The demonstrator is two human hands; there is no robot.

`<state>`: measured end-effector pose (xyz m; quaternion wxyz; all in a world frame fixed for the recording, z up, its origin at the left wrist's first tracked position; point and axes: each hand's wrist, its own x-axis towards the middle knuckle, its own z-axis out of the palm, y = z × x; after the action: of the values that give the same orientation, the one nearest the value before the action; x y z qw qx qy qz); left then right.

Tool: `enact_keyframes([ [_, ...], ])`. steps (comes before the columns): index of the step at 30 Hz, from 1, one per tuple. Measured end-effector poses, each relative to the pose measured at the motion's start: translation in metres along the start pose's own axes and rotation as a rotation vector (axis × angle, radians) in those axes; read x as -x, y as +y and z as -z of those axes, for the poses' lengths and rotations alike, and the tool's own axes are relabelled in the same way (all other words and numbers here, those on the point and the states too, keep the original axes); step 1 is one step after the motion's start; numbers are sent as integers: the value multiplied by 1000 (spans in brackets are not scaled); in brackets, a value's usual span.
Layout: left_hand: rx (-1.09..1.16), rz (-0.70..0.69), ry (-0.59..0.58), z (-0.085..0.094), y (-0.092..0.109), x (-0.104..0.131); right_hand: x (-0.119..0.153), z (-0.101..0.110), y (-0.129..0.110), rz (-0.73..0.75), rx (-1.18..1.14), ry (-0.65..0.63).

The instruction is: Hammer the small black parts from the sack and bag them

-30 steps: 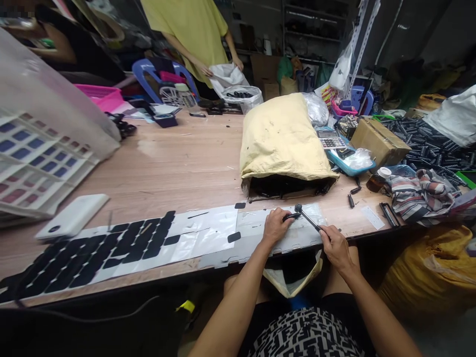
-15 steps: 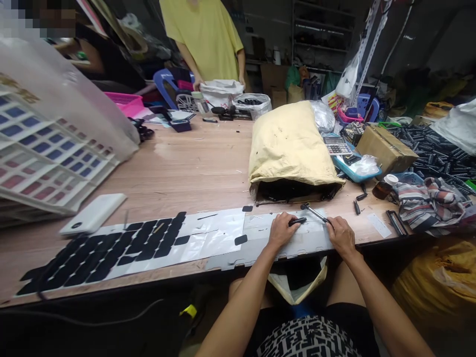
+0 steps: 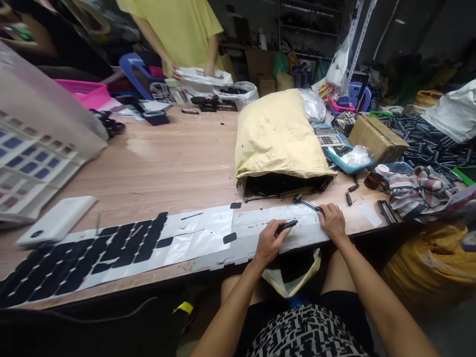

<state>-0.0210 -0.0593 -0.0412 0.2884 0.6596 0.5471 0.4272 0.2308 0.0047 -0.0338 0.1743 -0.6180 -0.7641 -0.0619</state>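
My left hand [image 3: 268, 243] is closed around a short black cylindrical piece [image 3: 287, 226], held just above a grey-white board [image 3: 245, 230] along the table's near edge. The piece's far end points right. Closed on the grip end of a slim tool [image 3: 311, 205], my right hand [image 3: 333, 221] rests near the board's right end. This tool has a shiny metal shaft and a small dark head, like a small hammer. Its head lies close to the mouth of a large pale yellow sack [image 3: 275, 134], which has dark contents. An open bag [image 3: 292, 282] hangs below the edge between my knees.
Left of the board, a white sheet [image 3: 201, 225] carries rows of black rounded patches [image 3: 82, 253]. A white power bank [image 3: 59, 218] and a plastic crate [image 3: 33, 168] stand farther left. To the right are loose black pieces [image 3: 348, 198] and a cardboard box [image 3: 377, 139]. Across the table, a person in yellow [image 3: 182, 34] handles a white bag [image 3: 201, 79].
The view has turned right, shifting the scene leftward. My left hand has drawn the black piece slightly toward me, away from the tool's head. The other person's one hand has moved into the white bag.
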Motion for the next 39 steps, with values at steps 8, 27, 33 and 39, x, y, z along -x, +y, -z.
enact_keyframes([
  [8,-223,36,-376,-29,-2,87,1,3,-3,-10,23,-21],
  [27,-613,148,96,57,-47,-122,1,2,-3,9,4,3],
  [33,-800,118,-48,63,-67,-139,1,2,-3,12,17,10],
  [39,-781,25,-39,68,-59,-122,1,0,-1,14,20,12],
])
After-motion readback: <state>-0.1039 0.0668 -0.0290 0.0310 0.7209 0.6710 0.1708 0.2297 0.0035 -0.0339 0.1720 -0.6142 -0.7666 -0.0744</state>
